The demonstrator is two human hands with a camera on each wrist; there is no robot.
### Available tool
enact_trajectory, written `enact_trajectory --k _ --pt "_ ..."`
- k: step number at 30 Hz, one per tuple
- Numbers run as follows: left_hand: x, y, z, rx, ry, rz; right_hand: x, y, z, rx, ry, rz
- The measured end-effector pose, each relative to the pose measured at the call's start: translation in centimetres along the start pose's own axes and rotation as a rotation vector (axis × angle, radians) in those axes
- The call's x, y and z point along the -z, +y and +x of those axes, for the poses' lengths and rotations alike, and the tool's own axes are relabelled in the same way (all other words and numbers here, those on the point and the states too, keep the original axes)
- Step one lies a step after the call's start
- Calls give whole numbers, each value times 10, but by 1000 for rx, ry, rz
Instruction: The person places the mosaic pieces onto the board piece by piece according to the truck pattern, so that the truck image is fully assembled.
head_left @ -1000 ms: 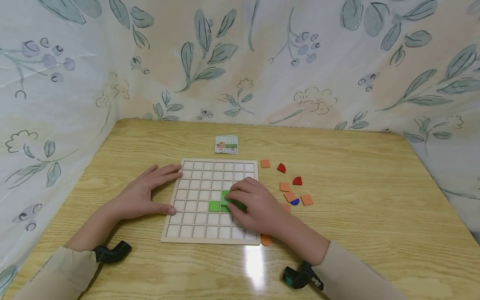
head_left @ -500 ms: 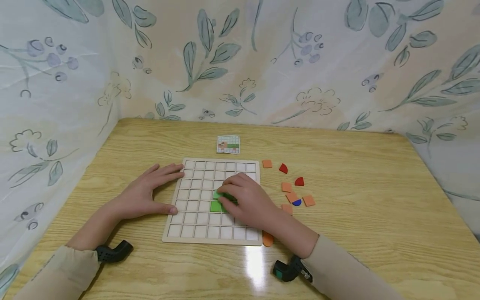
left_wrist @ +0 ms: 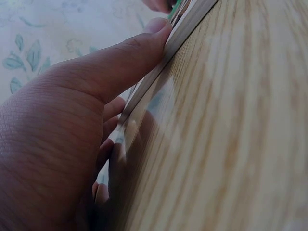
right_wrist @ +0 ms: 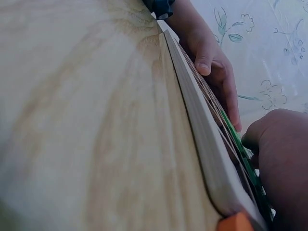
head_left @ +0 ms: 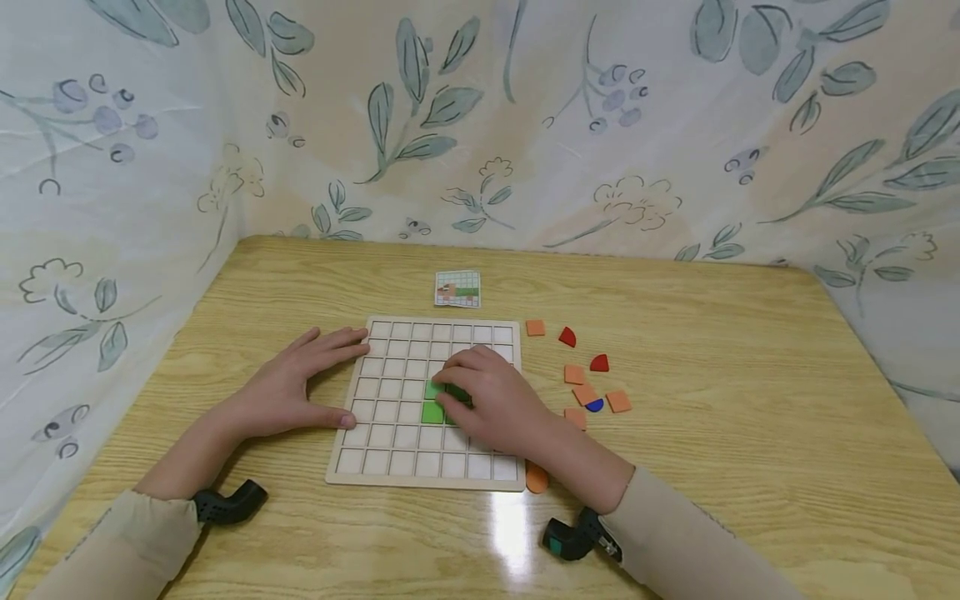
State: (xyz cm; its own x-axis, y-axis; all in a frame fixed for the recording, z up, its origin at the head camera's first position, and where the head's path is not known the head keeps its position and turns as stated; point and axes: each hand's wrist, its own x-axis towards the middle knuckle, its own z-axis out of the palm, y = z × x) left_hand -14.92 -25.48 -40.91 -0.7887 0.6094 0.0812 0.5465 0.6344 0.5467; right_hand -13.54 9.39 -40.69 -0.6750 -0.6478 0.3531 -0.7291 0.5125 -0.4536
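A wooden grid board lies on the table. My left hand steadies its left side, fingers spread; the thumb rests against the board's edge in the left wrist view. Over the middle of the board, my right hand has its thumb and fingertips on a light green square tile, which lies in a cell. Directly below sits another green square tile. More green pieces show partly under the right hand, which hides the rest of them.
Right of the board lie several orange square tiles, two red quarter-circles and a blue half-circle. An orange rounded piece touches the board's lower right corner. A small pattern card lies behind the board.
My right hand has moved left with the light green tile, from the cells further right. The tile now lies flat in its cell. The left hand keeps its place.
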Motion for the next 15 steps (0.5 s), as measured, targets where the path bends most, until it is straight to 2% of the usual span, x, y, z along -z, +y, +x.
enact_trajectory --k 7,15 --pt "-2 -2 -3 -6 6 0 -2 -1 0 5 -3 9" --pt "-1 0 -2 -11 7 1 2 0 -6 58 42 -17"
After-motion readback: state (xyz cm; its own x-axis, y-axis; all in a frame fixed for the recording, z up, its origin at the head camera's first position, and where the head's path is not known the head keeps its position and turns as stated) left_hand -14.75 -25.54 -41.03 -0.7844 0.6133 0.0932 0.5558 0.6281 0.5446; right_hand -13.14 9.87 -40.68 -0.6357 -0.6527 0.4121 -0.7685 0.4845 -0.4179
